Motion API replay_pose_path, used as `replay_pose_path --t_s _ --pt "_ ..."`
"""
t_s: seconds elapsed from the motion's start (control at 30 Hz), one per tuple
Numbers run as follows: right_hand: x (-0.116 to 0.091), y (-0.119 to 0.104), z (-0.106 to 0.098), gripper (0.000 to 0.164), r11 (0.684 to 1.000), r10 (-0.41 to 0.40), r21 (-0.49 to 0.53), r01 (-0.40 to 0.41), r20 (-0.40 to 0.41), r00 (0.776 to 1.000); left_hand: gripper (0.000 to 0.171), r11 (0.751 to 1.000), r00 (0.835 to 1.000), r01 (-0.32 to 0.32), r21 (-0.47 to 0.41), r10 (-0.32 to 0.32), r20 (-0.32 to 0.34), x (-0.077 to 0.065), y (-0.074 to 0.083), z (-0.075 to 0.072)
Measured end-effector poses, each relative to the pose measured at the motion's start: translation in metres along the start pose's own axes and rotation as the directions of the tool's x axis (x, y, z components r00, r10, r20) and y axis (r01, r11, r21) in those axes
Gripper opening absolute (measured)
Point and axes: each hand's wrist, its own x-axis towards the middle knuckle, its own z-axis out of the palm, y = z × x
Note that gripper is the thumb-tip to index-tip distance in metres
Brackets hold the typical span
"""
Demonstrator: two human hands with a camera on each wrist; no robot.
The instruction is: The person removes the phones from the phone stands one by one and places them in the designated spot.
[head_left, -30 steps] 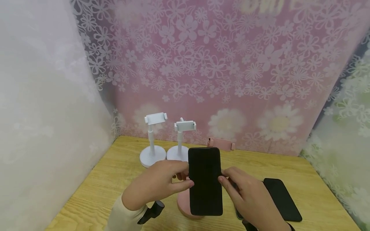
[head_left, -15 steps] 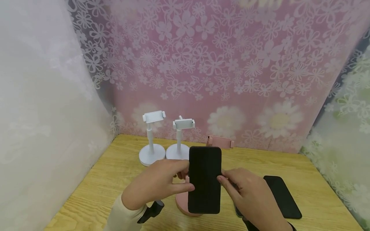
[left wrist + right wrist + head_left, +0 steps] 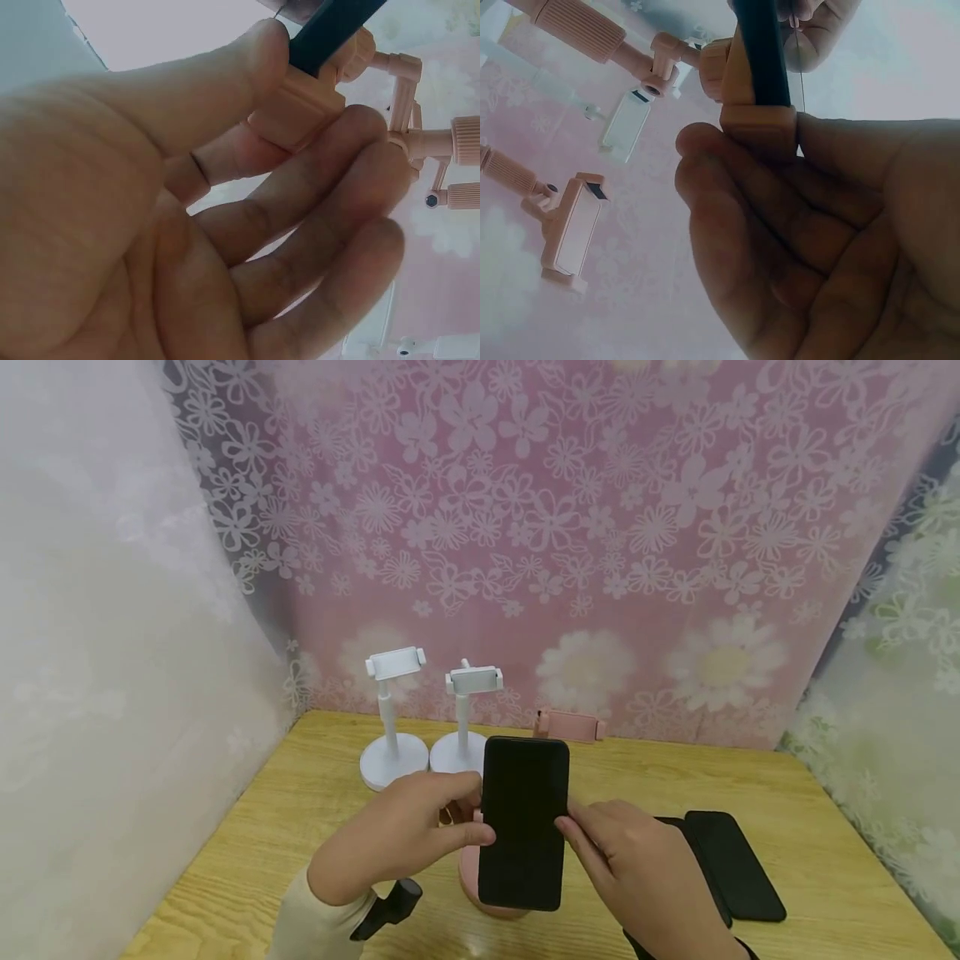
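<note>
A black smartphone stands upright in the clamp of a pink phone stand, whose round base shows below it. My left hand holds the clamp's left end at the phone's edge. In the left wrist view its thumb presses by the phone, with fingers curled behind the pink clamp end. On the opposite side my right hand pinches the other clamp end, as the right wrist view shows. The back of the clamp is hidden in the head view.
Two white phone stands stand behind on the wooden table. A second pink stand is partly hidden behind the phone. Two more dark phones lie at the right, one partly under my right hand. Floral cloth hangs behind.
The phone and both hands shift slightly left in the head view. My right hand uncovers more of the nearer phone on the table. Both hands keep their hold.
</note>
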Motion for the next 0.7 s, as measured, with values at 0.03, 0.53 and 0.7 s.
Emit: replay_pose_path --t_s 0.03,0.53,0.7 --pt "0.0 0.0 0.001 0.026 1.0 -0.01 -0.011 0.01 -0.009 1.0 0.024 1.0 1.0 0.007 -0.002 -0.007 -0.003 0.0 0.0 0.0" --pt "0.002 -0.001 0.009 0.026 1.0 -0.022 0.02 0.022 -0.021 1.0 0.023 1.0 0.998 0.024 -0.015 -0.025 -0.053 0.001 0.0 0.003" --pt "0.004 0.0 0.013 0.021 0.998 0.022 0.066 -0.023 0.026 0.999 0.023 0.999 0.999 0.032 -0.028 -0.033 -0.042 0.001 0.002 0.004"
